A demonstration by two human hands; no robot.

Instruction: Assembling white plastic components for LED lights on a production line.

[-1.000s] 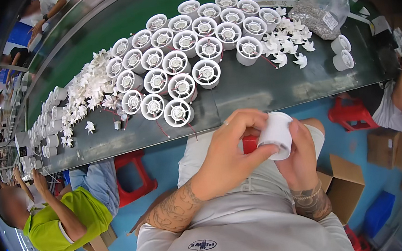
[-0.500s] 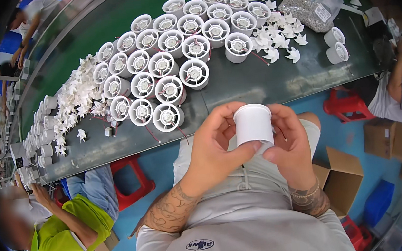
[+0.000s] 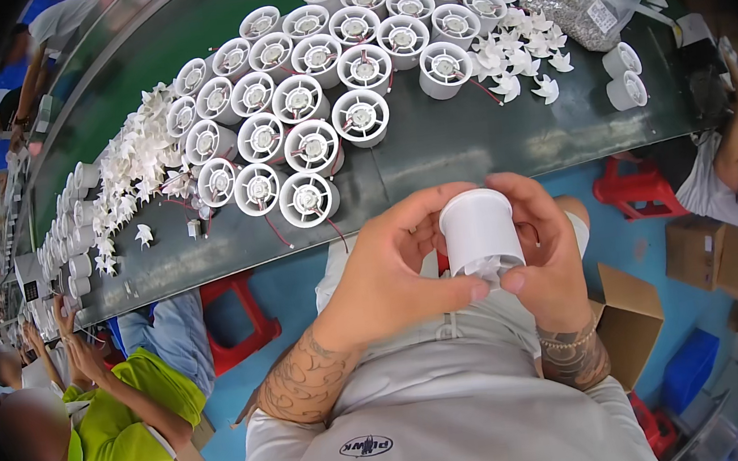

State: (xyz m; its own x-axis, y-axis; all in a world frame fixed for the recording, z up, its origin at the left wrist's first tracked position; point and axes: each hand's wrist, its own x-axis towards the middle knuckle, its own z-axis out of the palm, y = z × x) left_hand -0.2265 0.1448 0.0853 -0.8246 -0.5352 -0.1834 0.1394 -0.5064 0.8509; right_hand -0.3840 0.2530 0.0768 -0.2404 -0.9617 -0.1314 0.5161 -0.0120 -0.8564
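Note:
Above my lap, just off the table's near edge, a white cylindrical fan housing (image 3: 482,226) is held between both hands. My left hand (image 3: 397,262) curls round its left side, thumb at the lower rim. On the other side my right hand (image 3: 548,252) grips it, its thumb also at the lower rim. White fan blades (image 3: 488,266) show in the housing's lower opening. A short reddish wire is by the right fingers. Several similar housings (image 3: 312,146), with spoked ends and red wires, stand on the dark table (image 3: 435,169).
White fan wheels lie in a right-hand heap (image 3: 508,54) and a left-hand pile (image 3: 130,161). A clear bag of small parts (image 3: 571,16) sits far right, near two more housings (image 3: 626,91). Red stools (image 3: 240,325), an open carton (image 3: 630,320) and co-workers (image 3: 136,408) are around me.
Both hands have shifted the housing slightly right and tilted it, so the blades in its lower opening now show. At left, the co-worker in yellow-green has moved their arms.

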